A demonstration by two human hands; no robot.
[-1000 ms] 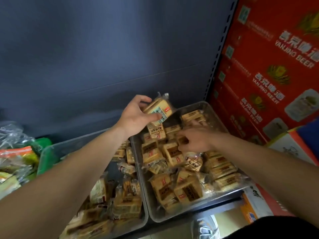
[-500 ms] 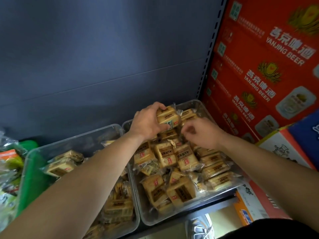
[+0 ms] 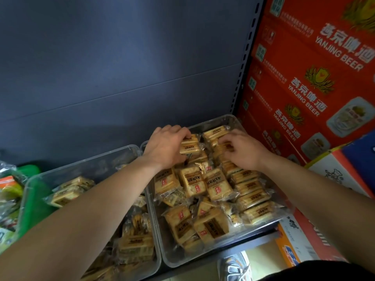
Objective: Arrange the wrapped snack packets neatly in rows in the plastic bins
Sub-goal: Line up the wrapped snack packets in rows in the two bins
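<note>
L hand (image 3: 166, 148) grip clamped on tan wrapped snack packet (image 3: 189, 148), rear of right-side clear plastic bin (image 3: 230, 120). R hand (image 3: 243, 152) curled over packet row (image 3: 246, 186); grip state: can't tell.

Your one camera rides on your head, looking forward and down into the shelf bay. It faces the dark blue back panel (image 3: 121, 67), which fills the upper half. Your left hand (image 3: 164, 147) and right hand (image 3: 243, 151) meet just above mid-frame, forearms running in from the bottom corners. It sits close: print on the snack packets (image 3: 192, 181) is legible. The wide lens (note the leaning shelf upright (image 3: 245, 63)) also catches the red beer cartons (image 3: 304, 78) at right and your shoe (image 3: 235, 266) at the bottom edge.
</note>
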